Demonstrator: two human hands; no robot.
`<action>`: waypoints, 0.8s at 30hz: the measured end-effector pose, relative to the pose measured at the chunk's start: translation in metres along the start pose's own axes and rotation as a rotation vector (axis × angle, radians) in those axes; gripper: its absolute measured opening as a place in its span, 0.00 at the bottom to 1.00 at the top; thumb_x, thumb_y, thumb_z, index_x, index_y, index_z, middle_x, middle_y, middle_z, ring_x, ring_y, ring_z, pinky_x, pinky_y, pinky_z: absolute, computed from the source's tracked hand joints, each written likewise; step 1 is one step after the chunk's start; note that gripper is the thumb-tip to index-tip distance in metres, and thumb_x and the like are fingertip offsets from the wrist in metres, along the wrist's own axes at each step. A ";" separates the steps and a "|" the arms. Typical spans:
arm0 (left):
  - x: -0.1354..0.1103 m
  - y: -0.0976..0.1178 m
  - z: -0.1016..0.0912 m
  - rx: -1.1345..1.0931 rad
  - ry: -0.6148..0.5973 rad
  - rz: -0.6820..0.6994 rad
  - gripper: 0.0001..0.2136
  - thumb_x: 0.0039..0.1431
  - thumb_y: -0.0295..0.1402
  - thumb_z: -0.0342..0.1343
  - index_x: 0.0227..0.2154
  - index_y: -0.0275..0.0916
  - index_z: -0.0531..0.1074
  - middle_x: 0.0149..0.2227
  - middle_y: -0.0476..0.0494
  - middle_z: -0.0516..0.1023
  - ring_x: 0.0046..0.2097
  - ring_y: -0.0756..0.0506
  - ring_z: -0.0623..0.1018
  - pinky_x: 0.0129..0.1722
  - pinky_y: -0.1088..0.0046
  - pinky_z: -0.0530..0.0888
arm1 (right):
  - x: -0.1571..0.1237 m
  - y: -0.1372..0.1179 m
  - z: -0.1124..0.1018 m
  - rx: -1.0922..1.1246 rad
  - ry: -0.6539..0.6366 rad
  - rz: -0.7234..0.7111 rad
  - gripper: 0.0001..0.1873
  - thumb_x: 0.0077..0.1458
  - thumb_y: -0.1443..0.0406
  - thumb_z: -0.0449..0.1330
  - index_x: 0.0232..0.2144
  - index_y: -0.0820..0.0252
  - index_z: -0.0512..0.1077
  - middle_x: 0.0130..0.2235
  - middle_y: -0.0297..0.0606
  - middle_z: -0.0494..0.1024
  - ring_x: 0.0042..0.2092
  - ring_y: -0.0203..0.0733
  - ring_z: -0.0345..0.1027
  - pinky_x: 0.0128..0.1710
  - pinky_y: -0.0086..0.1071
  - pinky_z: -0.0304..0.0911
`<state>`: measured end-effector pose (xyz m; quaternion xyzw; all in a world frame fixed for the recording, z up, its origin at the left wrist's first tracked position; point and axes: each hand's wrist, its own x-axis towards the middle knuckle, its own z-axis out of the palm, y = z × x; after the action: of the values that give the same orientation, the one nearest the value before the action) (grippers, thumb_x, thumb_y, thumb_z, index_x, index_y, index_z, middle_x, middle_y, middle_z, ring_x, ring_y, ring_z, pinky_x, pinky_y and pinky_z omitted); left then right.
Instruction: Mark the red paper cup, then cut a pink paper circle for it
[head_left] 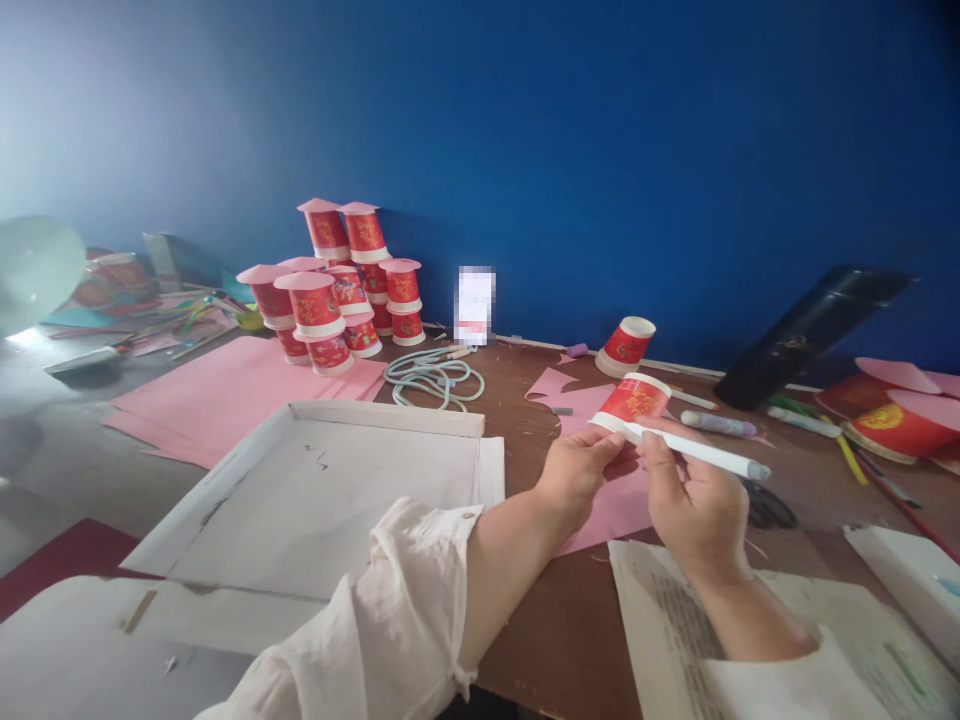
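My left hand [576, 472] pinches the lower white edge of a red paper cup [637, 398] printed with gold patterns. In my right hand [699, 505] is a thick white pen [705, 448], its front end close against that edge. Whether the tip touches the cup I cannot tell. Beneath both hands lies a cut pink paper sheet [611, 515]. Another red paper cup [627, 346] stands just behind, against the wall. The left hand's fingertips are partly hidden behind the cup and pen.
Red cups with pink paper discs [311, 305] are stacked at left on pink sheets [225, 390]. A coiled cable [435, 378], a white box lid [300, 500], a leaning black bottle [814, 335], a purple-white marker [718, 424] and printed papers [645, 600] surround the hands.
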<state>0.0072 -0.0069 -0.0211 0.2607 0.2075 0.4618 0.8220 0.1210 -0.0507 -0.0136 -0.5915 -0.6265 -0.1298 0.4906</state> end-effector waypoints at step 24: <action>-0.001 0.004 0.004 0.009 0.082 -0.001 0.12 0.47 0.35 0.71 0.26 0.31 0.78 0.30 0.40 0.79 0.35 0.47 0.78 0.52 0.60 0.72 | 0.000 -0.003 0.000 -0.102 0.100 0.041 0.21 0.66 0.55 0.52 0.40 0.65 0.79 0.39 0.52 0.84 0.43 0.54 0.79 0.44 0.43 0.71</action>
<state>0.0059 -0.0072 -0.0154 0.2452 0.2432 0.4707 0.8119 0.1186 -0.0517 -0.0124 -0.6212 -0.5814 -0.1809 0.4933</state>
